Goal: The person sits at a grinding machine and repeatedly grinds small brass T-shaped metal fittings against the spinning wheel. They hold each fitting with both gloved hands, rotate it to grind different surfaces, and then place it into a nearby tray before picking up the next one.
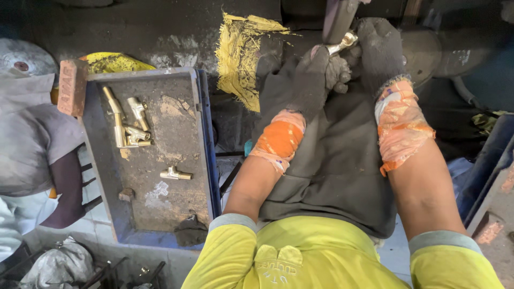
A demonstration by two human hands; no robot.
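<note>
Both my hands wear dark gloves with orange-wrapped wrists. My left hand (pixel 308 80) and my right hand (pixel 377 51) together grip a small shiny brass fitting (pixel 345 42). The fitting is pressed against a grey wheel or belt (pixel 337 18) at the top. A dark cloth (pixel 337 166) covers my lap under my forearms.
A dusty blue-edged tray (pixel 160 214) at left holds several brass tap parts (pixel 128 126) and one lone fitting (pixel 174 173). A red brick (pixel 72 85) rests on its far left corner. A frayed yellow rag (pixel 241 59) hangs beside my left hand. Another person (pixel 32 144) sits at far left.
</note>
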